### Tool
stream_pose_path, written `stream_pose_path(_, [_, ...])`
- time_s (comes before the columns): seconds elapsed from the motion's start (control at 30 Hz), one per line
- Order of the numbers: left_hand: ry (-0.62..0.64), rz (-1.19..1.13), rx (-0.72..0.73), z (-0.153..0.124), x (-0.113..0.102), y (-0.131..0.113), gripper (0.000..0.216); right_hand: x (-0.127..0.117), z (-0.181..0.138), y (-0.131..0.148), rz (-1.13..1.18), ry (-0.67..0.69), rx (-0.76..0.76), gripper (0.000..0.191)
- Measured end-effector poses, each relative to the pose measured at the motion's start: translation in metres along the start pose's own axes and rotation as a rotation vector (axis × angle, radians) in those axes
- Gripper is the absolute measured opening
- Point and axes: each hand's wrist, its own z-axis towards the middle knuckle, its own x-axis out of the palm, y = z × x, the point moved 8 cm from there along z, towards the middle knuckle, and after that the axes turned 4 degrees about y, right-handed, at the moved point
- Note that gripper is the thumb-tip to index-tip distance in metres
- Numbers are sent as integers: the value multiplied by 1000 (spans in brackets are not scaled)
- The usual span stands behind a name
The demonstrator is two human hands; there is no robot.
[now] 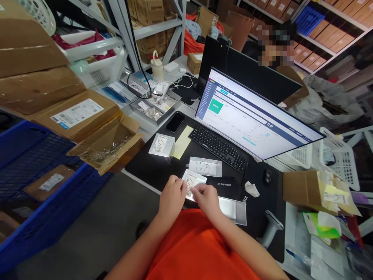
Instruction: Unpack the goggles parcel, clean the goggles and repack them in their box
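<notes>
Both of my hands hold a small white product box (193, 182) over the front edge of the black desk mat (151, 165). My left hand (171, 198) grips its left side with fingers curled. My right hand (207, 197) pinches its right side. Just beyond lies an open grey tray with a white cable in it (205, 166). A flat silver sleeve (233, 210) rests on the mat by my right wrist. Another white box (162, 145) stands further left beside a yellow paper slip (183, 141).
A black keyboard (218, 147) and a lit monitor (253, 114) stand behind. A phone (175, 122), a mouse (267, 177) and a barcode scanner (271, 227) lie on the mat. Open cardboard boxes (107, 144) and blue crates (35, 171) crowd the left. A person sits behind the monitor.
</notes>
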Motion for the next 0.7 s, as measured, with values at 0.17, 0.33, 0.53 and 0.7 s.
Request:
stream_pose_path(0.17, [23,14,-4,4,0,-1,33,-2,1,5,-89,-1,35,38])
stream_pose_path(0.33, [26,-22,3,4,0,1,33,-3,1,7,-135,-1,69,38])
stream_pose_path(0.53, [32,-25,4,5,1,1,34,-6,2,9,-174,-7,96,37])
stream_pose_path(0.7, [40,-14,7,6,1,0,34,-6,2,11,-191,-20,117,36])
